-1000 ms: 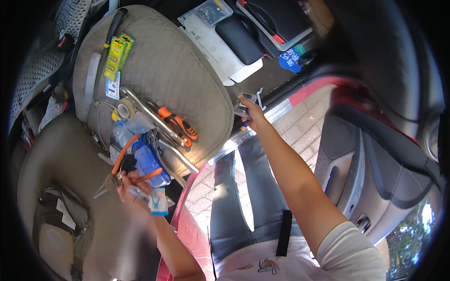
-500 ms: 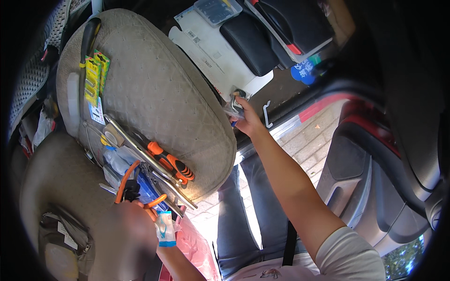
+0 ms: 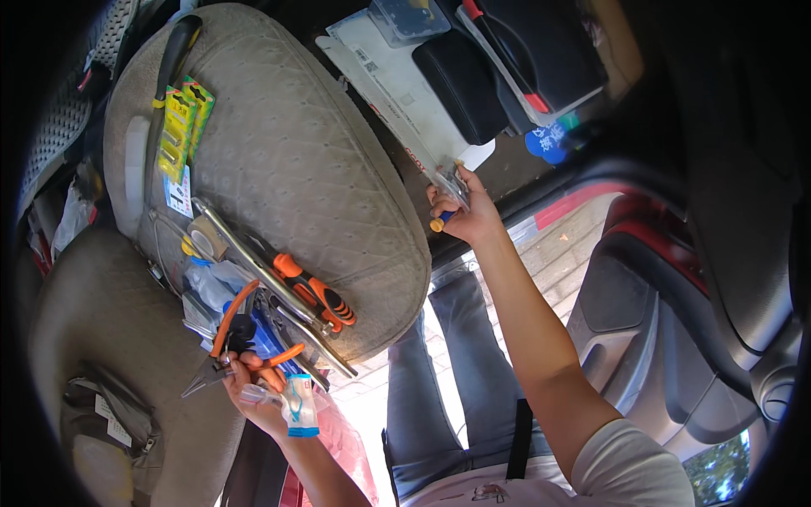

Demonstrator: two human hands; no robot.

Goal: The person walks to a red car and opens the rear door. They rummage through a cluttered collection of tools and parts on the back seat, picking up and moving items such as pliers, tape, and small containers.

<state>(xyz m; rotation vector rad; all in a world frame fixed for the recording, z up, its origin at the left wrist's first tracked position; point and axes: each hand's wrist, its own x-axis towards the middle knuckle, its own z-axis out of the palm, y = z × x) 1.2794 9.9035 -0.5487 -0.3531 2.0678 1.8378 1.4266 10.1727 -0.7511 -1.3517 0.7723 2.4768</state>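
Observation:
My left hand (image 3: 255,395) is closed around orange-handled pliers (image 3: 231,319), whose spread handles point up and right and whose pointed jaws stick out to the left. A small clear packet with blue ends (image 3: 302,407) hangs from the same hand by the wrist. Beyond the front edge of the car seat, my right hand (image 3: 475,213) is closed on a clear plastic packet (image 3: 453,188) with small items I cannot make out. A short yellow-and-blue piece (image 3: 438,222) pokes out below its fingers. Beside the left hand lie metal tubes (image 3: 253,264) and an orange-and-black screwdriver (image 3: 325,300).
The patterned seat (image 3: 312,160) carries yellow battery packs (image 3: 177,135), a black-handled saw (image 3: 179,51) and a tape roll (image 3: 205,238). Farther off are a white box (image 3: 397,93), a black case (image 3: 460,89) and a blue-lidded item (image 3: 545,144). The open car door (image 3: 625,313) stands at right.
My right hand has shifted slightly right, its packet with it. A white hook-shaped piece beside it no longer shows. My left hand, smeared before, now shows clearly with the pliers.

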